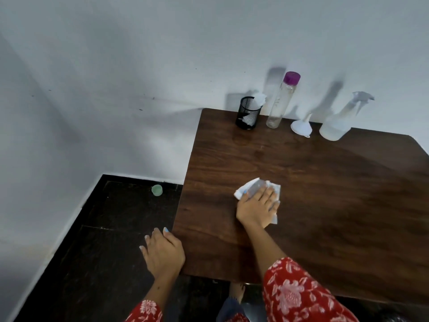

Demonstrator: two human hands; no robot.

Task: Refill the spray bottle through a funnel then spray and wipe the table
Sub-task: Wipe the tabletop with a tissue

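Note:
My right hand (257,206) lies flat on a crumpled white tissue (251,187), pressing it onto the dark wooden table (336,205) near its left side. My left hand (162,251) rests at the table's near left corner, fingers spread, holding nothing. At the back of the table, against the wall, stand a clear spray bottle (341,119) with liquid in its base and a white funnel (301,127) set mouth down just left of it. A tall clear bottle with a purple cap (282,101) stands further left.
A black mesh cup (248,112) holding white tissue sits at the table's back left corner. The white wall runs behind and to the left. A small green cap (157,190) lies on the dark floor beside the table. A bare foot (236,291) shows under the near edge.

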